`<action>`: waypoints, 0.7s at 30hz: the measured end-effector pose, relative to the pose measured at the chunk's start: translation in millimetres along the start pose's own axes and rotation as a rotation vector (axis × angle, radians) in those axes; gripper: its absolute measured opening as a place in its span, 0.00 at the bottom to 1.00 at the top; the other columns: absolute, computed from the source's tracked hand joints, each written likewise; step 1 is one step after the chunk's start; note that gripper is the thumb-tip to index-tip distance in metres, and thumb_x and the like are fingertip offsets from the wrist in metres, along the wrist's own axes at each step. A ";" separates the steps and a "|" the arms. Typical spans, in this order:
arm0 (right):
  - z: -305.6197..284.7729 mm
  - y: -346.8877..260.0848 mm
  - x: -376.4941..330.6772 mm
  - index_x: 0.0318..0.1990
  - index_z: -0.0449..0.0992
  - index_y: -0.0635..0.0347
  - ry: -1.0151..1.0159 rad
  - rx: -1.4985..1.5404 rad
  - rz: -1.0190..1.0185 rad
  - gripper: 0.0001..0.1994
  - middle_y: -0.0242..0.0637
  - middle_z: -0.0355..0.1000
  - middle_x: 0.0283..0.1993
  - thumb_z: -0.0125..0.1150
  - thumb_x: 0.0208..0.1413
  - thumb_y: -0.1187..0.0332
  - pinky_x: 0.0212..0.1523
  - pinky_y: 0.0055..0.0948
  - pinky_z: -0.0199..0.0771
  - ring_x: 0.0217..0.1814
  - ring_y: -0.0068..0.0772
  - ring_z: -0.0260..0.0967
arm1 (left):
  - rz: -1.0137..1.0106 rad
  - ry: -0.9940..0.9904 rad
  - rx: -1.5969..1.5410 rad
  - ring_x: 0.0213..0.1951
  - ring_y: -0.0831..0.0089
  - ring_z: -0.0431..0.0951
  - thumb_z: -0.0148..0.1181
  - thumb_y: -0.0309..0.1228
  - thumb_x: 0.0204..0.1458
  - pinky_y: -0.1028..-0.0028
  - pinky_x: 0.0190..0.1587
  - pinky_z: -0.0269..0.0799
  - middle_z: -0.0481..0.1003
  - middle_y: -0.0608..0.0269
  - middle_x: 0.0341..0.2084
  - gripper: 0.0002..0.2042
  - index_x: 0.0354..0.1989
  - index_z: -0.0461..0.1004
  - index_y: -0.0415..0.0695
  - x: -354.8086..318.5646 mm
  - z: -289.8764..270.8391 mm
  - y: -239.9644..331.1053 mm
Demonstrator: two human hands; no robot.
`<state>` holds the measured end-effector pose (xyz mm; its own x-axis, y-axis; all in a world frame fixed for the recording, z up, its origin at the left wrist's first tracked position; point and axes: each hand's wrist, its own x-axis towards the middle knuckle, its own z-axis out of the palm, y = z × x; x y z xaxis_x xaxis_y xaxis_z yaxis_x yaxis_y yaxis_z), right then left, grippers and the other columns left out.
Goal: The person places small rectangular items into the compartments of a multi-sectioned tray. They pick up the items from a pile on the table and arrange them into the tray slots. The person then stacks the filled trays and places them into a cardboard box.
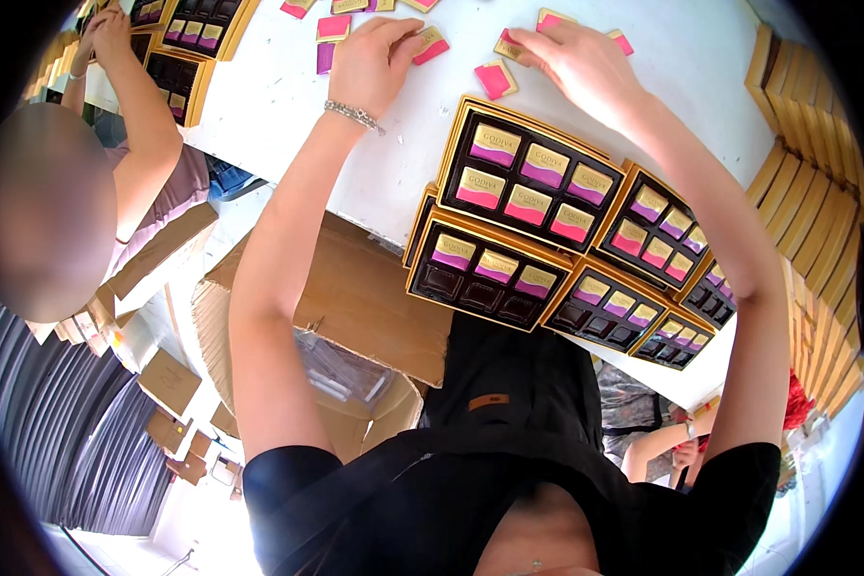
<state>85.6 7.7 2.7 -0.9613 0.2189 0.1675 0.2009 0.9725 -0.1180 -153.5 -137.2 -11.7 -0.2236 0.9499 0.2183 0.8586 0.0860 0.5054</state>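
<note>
White worktable [394, 182], cardboard carton [355, 298] below near edge. Gold-rimmed trays [528, 178] in row along near side, dark pockets part-filled with wrapped squares. Beyond trays, loose pink and purple squares [495, 81] scattered flat on table. Left hand [374, 60], bracelet on wrist, fingers curled down onto square [430, 44]; grip itself cannot tell. Right hand [576, 60] fingers bent, tips pinching square [511, 45]. Squares likely light, thin, stiff, foil slick, snap if bent: take by opposite edges. Far left, another person's hands [106, 29] at more trays
</note>
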 end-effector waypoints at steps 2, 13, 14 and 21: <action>-20.7 4.6 13.5 0.52 0.76 0.51 0.078 0.058 -0.207 0.17 0.32 0.71 0.42 0.63 0.55 0.75 0.41 0.28 0.76 0.44 0.31 0.72 | 0.112 0.034 0.095 0.33 0.66 0.81 0.63 0.33 0.54 0.73 0.38 0.77 0.78 0.60 0.43 0.13 0.46 0.79 0.45 -0.9 -4.5 -0.2; -18.5 25.1 5.9 0.44 0.75 0.60 -0.051 0.073 -0.185 0.10 0.41 0.72 0.49 0.55 0.55 0.75 0.53 0.33 0.72 0.53 0.42 0.68 | 0.091 0.085 -0.012 0.40 0.62 0.79 0.71 0.29 0.46 0.70 0.43 0.76 0.79 0.60 0.42 0.16 0.45 0.79 0.44 -33.1 -56.9 43.3; -26.4 18.2 -4.7 0.43 0.75 0.60 0.068 0.096 -0.137 0.10 0.41 0.71 0.48 0.56 0.53 0.75 0.52 0.34 0.72 0.51 0.43 0.68 | 0.161 -0.009 -0.122 0.40 0.62 0.79 0.70 0.26 0.45 0.70 0.43 0.76 0.79 0.59 0.41 0.16 0.45 0.79 0.44 -55.3 -65.4 59.5; -63.5 -97.4 -84.8 0.37 0.74 0.62 0.397 0.146 0.244 0.08 0.44 0.72 0.41 0.56 0.48 0.81 0.41 0.37 0.74 0.44 0.47 0.71 | 0.312 -0.316 -0.205 0.43 0.62 0.77 0.69 0.22 0.38 0.67 0.44 0.75 0.78 0.64 0.41 0.18 0.42 0.79 0.43 -191.2 -82.1 110.8</action>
<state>159.5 -100.5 62.2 -0.7376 0.4800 0.4749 0.3551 0.8739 -0.3319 -53.5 -334.0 71.0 0.2081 0.9684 0.1374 0.7470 -0.2481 0.6168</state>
